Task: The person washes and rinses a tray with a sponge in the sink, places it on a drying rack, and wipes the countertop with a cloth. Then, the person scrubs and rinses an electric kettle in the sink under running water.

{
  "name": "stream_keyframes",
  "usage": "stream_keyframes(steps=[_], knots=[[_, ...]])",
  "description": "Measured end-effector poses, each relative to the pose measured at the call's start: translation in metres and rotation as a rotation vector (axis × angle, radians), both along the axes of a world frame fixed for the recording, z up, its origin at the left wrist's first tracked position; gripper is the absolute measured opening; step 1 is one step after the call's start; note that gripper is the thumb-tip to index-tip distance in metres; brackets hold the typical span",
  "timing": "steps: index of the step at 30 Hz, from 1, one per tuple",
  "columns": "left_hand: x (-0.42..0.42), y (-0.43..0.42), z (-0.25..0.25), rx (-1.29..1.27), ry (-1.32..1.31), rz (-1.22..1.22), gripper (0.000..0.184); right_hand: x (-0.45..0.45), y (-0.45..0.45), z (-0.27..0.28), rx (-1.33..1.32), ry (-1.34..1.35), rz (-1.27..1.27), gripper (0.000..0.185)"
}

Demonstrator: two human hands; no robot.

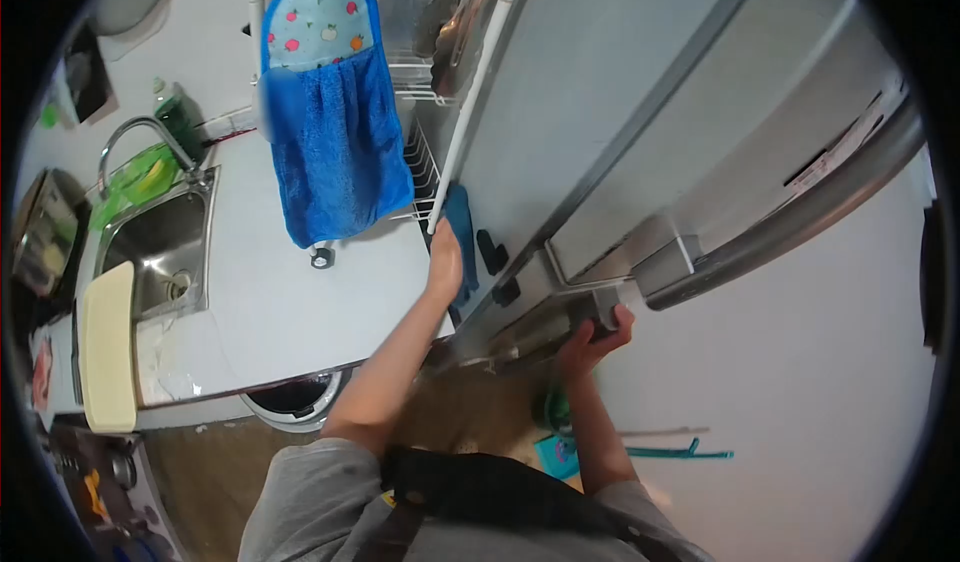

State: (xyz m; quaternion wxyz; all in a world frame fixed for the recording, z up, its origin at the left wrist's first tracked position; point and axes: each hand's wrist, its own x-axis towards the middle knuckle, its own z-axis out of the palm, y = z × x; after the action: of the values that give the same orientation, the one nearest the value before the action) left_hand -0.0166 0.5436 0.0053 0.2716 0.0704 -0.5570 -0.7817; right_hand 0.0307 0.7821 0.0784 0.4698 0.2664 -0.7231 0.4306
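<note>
A grey refrigerator [620, 72] stands at the right, with a long curved metal handle [800, 222] on its upper door. My right hand [598, 344] is lower down, its fingers curled around the end of the lower refrigerator handle [598, 308]. At the narrow space between the white counter and the refrigerator, my left hand [446, 262] lies against a blue cloth [460, 217]. Its fingers are mostly turned away from view, so their grip is hidden. Just left of it hangs a blue hand towel [340, 152] with a fruit-print top.
A wire dish rack [425, 167] stands behind the towel. Along the white counter [265, 312] are a steel sink [150, 252], a faucet [135, 127] and a cream cutting board [108, 347]. A round-lidded bin [295, 402] sits below, near my left forearm.
</note>
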Motion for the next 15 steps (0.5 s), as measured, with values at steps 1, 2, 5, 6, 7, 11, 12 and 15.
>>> stream_keyframes(steps=[1,2,5,6,7,11,12,15], knots=[[0.007,-0.001,0.034,0.065,-0.033,-0.037,0.05,-0.001,0.0,0.001,-0.028,-0.006,0.089,0.05],[0.014,-0.001,0.068,0.132,-0.066,-0.071,0.053,-0.001,0.0,0.003,-0.003,0.003,0.122,0.048],[0.038,0.009,0.165,0.262,-0.137,-0.178,0.063,-0.001,0.004,0.006,0.031,0.01,0.216,0.047],[0.025,0.0,0.168,0.138,-0.087,-0.183,0.068,-0.002,0.004,0.007,0.019,-0.001,0.262,0.047],[0.02,-0.004,0.185,0.016,-0.042,-0.188,0.073,-0.001,0.005,0.008,0.009,-0.015,0.308,0.048],[0.04,0.045,0.318,-0.097,0.318,-0.058,0.059,0.003,0.009,0.021,0.089,0.02,0.261,0.05],[0.043,0.053,0.347,-0.164,0.434,-0.034,0.058,0.002,0.01,0.023,0.063,0.03,0.335,0.05],[0.032,0.048,0.436,-0.316,0.75,-0.067,0.05,-0.003,0.01,0.015,0.004,0.009,0.353,0.054]])
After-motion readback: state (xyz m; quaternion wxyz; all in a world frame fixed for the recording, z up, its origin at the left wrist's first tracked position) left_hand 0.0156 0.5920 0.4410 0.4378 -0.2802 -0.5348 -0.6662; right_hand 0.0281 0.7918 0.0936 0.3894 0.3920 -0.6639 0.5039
